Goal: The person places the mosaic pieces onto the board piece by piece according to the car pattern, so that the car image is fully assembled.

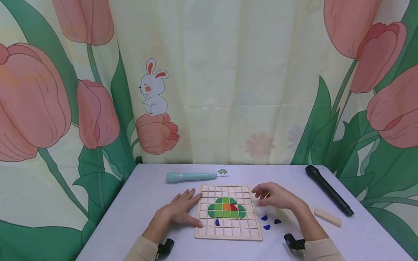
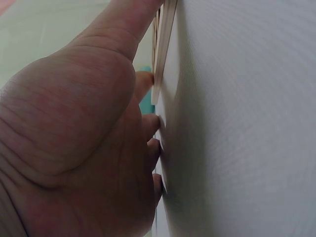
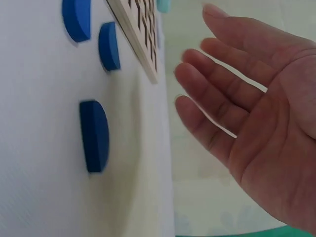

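A wooden grid board (image 1: 241, 231) lies in front of me. Green tiles (image 1: 218, 206) form a rounded shape in its middle, with orange squares (image 1: 226, 207) and a red piece (image 1: 233, 207) among them. One blue half-round piece (image 1: 217, 222) sits in a cell below the green. My left hand (image 1: 179, 210) rests at the board's left edge, thumb and index finger touching the frame, fingers spread. Above the table by the board's right edge hovers my right hand (image 1: 274, 195), fingers loosely bent and holding nothing. Three blue half-round pieces (image 3: 94, 137) lie on the table beneath it.
Behind the board lie a light-blue pen-like stick (image 1: 191, 177) and a small picture card (image 1: 223, 171) showing a similar pattern. To the right are a wooden bar (image 1: 327, 217) and a black microphone-shaped stick (image 1: 330, 190). A printed curtain (image 1: 212, 90) hangs at the table's back edge.
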A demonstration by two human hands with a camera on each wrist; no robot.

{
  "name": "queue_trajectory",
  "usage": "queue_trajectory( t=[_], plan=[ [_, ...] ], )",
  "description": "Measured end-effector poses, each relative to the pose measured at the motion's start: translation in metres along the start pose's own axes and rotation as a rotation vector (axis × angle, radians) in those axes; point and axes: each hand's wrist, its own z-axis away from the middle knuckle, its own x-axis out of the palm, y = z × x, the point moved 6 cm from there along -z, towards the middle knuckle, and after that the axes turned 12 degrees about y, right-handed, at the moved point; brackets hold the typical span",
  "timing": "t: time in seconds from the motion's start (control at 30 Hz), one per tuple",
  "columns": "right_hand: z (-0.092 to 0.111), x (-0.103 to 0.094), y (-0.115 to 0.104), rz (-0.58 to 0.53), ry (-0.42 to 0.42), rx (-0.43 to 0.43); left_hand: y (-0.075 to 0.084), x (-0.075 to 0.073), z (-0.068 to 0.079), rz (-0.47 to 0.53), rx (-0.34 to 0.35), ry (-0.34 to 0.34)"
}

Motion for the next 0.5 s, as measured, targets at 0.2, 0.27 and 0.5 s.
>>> queue_trajectory(
  t=[0.2,0.27,0.5],
  plan=[
    [0.010,-0.005,0.010,-0.015,-0.095,0.083,0.000,-0.001,0.001,-0.003,-0.004,-0.002],
    [0.014,-0.006,0.013,-0.001,-0.122,0.116,0.000,-0.001,0.001,-0.004,-0.005,-0.003],
    [0.026,-0.008,0.022,0.017,-0.203,0.180,0.001,-0.002,0.002,0.006,-0.005,-0.006]
  ],
)
